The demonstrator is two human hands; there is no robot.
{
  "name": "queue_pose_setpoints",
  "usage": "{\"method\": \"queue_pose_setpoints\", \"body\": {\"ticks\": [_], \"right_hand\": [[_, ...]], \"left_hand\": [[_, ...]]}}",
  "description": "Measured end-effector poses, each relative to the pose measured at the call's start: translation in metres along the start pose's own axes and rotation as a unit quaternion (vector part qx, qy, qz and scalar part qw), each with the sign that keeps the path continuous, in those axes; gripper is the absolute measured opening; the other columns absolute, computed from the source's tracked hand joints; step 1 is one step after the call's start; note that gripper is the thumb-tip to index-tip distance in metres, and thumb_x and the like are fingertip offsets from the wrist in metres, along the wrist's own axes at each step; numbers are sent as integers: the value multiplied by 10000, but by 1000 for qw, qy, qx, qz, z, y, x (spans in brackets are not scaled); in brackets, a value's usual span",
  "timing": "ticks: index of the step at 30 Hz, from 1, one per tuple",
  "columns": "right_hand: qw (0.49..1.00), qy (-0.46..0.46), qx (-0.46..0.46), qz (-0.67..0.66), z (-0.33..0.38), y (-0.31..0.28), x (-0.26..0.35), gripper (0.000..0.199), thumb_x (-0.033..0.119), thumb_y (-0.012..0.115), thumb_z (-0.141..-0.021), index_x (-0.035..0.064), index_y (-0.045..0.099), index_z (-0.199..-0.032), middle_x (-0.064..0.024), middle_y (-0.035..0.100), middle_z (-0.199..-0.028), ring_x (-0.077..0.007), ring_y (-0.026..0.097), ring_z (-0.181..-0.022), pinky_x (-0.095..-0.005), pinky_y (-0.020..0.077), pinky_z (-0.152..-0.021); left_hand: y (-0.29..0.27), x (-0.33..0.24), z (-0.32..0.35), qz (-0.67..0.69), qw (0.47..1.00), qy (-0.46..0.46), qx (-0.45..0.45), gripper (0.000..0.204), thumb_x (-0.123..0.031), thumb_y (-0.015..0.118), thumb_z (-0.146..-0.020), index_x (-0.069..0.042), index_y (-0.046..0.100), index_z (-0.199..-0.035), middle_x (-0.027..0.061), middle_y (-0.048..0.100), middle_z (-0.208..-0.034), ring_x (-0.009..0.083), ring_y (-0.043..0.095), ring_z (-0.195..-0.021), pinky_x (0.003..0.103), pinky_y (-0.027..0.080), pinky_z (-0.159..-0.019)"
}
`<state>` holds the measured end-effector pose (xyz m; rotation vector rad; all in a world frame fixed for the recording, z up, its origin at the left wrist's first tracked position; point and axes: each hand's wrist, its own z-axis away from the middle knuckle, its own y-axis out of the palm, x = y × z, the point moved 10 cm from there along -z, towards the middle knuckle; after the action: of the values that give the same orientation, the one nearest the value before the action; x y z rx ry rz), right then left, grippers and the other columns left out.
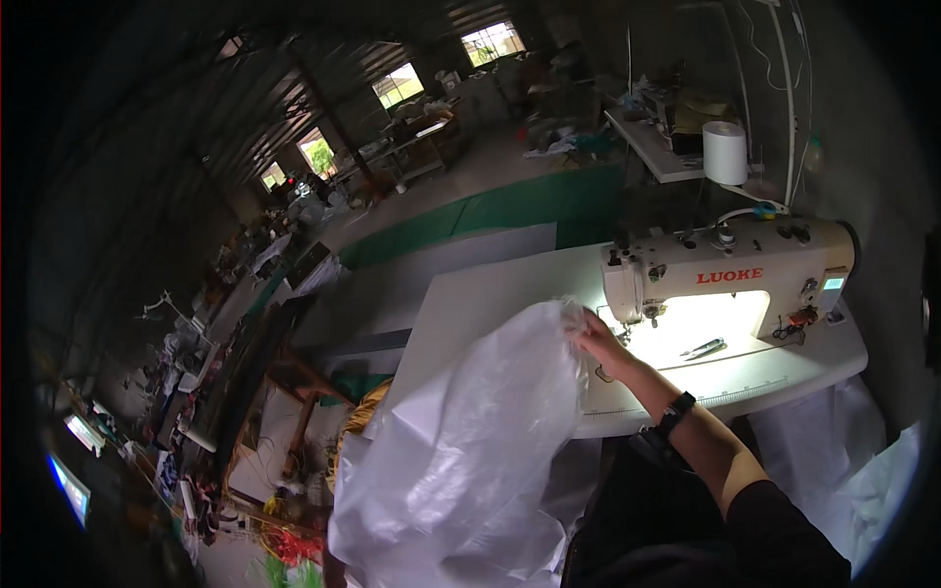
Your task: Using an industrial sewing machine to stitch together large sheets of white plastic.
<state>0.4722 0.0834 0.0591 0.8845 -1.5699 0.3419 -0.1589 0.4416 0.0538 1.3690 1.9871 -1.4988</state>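
My right hand (602,349) is closed on the upper corner of a large white translucent plastic sheet (470,431). From that corner the sheet hangs in loose folds over the front left of the sewing table (470,294) and down past its edge. Just right of the hand stands a white industrial sewing machine (725,260), its needle area brightly lit. A pair of thread snips (703,349) lies on the lit machine bed. My left hand does not show.
A white thread cone (724,154) stands behind the machine. More white sheeting (833,441) hangs at the table's right front. Left of the table are a wooden frame (294,412) and cluttered materials. A long green surface (480,218) stretches behind.
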Motion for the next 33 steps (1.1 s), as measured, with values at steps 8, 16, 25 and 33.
{"method": "queue_pose_setpoints", "body": {"ticks": [8, 16, 25, 33], "right_hand": [[976, -40, 68, 205, 50, 58, 33, 343, 288, 746, -844, -24, 614, -899, -25, 641, -771, -64, 580, -693, -255, 485, -623], [962, 8, 78, 260, 100, 47, 49, 380, 259, 739, -827, -56, 643, -1018, -140, 706, -910, -148, 643, -788, -333, 515, -744], [981, 165, 12, 101, 145, -63, 17, 415, 333, 544, -963, -2, 581, -1205, -86, 619, -1125, -190, 597, -1026, -339, 519, -833], [972, 122, 58, 191, 115, -43, 17, 349, 300, 552, -963, 14, 588, -1159, -47, 630, -1022, -141, 599, -957, -310, 536, -776]], "left_hand": [[144, -340, 55, 96, 947, 286, 114, 625, 75, 653, -747, -7, 460, -1336, 156, 550, -1310, 297, 573, -1145, 370, 437, -987], [362, -381, 39, 76, 875, 347, 328, 429, -132, 715, -811, -33, 531, -1185, 143, 610, -1166, 358, 579, -1058, 411, 474, -890], [384, -345, 62, 89, 896, 387, 200, 218, -169, 709, -791, -69, 630, -968, 96, 641, -1093, 318, 594, -1012, 446, 403, -964], [384, -311, 42, 160, 911, 285, 250, 65, -79, 645, -831, -79, 629, -894, 86, 684, -924, 291, 642, -879, 393, 458, -855]]}}
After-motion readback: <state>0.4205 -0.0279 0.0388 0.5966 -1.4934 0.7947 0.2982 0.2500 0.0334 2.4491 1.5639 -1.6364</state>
